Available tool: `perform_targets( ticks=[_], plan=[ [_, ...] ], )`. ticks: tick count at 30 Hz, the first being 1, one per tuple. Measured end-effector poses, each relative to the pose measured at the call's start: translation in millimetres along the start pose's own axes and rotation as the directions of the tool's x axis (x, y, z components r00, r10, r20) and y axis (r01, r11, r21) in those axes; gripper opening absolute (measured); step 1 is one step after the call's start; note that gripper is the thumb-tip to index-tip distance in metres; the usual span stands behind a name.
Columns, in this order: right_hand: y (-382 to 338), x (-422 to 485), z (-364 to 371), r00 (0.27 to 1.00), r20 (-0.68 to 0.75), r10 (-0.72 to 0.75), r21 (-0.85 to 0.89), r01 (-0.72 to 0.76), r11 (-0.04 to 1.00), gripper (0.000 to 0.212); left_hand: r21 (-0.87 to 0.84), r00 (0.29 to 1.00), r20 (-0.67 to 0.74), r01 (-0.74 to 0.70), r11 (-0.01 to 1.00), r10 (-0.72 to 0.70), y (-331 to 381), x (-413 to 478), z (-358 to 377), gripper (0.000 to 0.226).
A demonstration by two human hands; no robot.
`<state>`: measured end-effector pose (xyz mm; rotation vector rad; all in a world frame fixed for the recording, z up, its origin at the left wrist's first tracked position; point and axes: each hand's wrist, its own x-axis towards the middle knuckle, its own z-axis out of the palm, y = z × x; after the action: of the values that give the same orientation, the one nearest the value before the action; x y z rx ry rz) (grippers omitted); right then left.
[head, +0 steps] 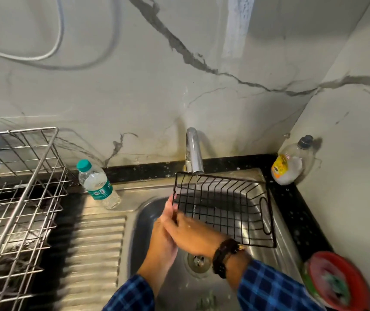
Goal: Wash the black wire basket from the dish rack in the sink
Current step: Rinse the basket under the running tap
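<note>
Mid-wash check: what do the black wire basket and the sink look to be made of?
The black wire basket looks like thin metal wire, probably coated or painted black: rigid grid, even dark colour. The sink looks like stainless steel, brushed finish: silvery sheen, pressed ridges on its draining board.

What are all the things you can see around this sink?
Sink: one, steel, centre.
Tap: one, silver, behind sink, water running.
Wire basket: one, black, under tap, over sink.
Dish rack: one, silver, left.
Water bottle: one, clear, green cap, between rack and basin.
Soap bottle: one, clear, yellow label, right corner.
Plate: one, red, lower right.
Watch: one, black, right wrist.
Left hand: grips basket's left rim.
Right hand: lies over left hand.
</note>
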<state>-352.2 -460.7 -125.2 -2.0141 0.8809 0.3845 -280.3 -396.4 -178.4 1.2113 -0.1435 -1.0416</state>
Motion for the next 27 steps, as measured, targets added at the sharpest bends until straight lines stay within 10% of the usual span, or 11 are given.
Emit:
perform_targets(
  ticks=[5, 13, 19, 27],
  plan=[
    [34.4, -42.7, -12.5, 0.964, -0.075, -0.256, -0.284, 0.225, 0.932, 0.049, -0.012, 0.986, 0.079, -0.146, 0.989, 0.146, 9.2, 1.7, 2.8, 0.038],
    [114.2, -56.3, -35.4, 0.971, -0.229, -0.073, -0.519, -0.059, 0.853, 0.06, -0.129, 0.992, 0.031, -0.115, 0.985, 0.12, 11.6, 0.5, -18.0, 0.056],
    [106.8, -42.9, -26.3, 0.936, -0.303, -0.18, -0.649, -0.064, 0.758, 0.054, 0.203, 1.0, -0.006, 0.013, 0.979, -0.012, 32.1, 5.5, -43.3, 0.057],
    [92.8, -15.6, -0.2, 0.948, -0.1, -0.303, -0.727, 0.138, 0.673, 0.048, 0.305, 0.98, -0.162, 0.164, 0.938, -0.119, 32.2, -1.6, -83.8, 0.024]
  ],
)
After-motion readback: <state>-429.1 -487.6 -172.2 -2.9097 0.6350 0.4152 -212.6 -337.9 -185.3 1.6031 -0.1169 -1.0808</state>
